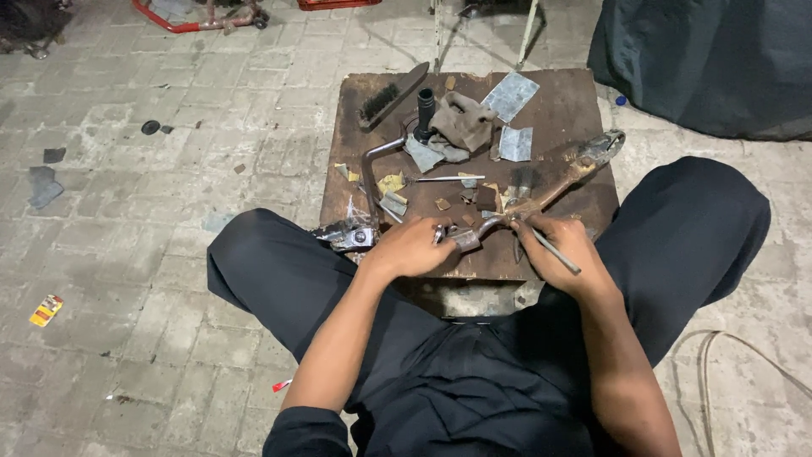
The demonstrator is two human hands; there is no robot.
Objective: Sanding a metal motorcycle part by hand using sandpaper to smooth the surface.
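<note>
I sit on the ground with a low brown wooden board (558, 110) between my knees. My left hand (412, 248) grips a small grey metal piece (463, 239) at the board's near edge. My right hand (565, 245) holds a thin metal rod (556, 251) and rests against the handle of large rusty shears (558, 186), which lie diagonally toward the board's right side. Small metal scraps (440, 204) lie just beyond my fingers.
On the board lie a wire brush (391, 95), a brown cloth (463, 120), grey sheet-metal pieces (510, 95), a black cylinder (425, 106), a curved metal bar (369, 173) and a thin rod (448, 178). A dark tarp (702, 59) sits far right. Paved floor surrounds.
</note>
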